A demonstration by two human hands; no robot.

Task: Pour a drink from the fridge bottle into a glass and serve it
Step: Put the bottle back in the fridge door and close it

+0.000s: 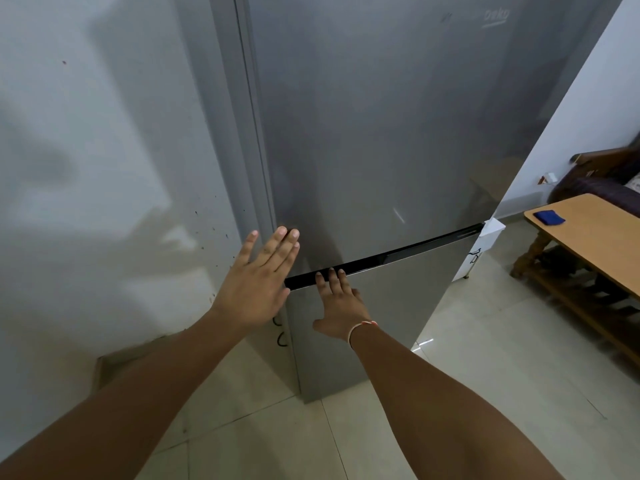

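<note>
The fridge is a tall grey two-door unit with a brushed metal finish and a brand badge near the top right of the upper door. Both doors are shut. A dark recessed handle strip runs between the upper door and the lower door. It stands upright on the tiled floor.

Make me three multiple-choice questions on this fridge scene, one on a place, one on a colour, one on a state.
1. Where are the right hand's fingertips?
A. at the dark gap between the doors
B. on the table
C. on the wall

2. What colour is the cloth on the table?
A. red
B. blue
C. white

3. How is the fridge?
A. upper door wide open
B. lower door off
C. both doors shut

Answers: 1 A, fingertips reach the black gap; 2 B, it shows dark blue; 3 C, no interior shows, and the left hand lies open by the fridge's left edge.
</note>
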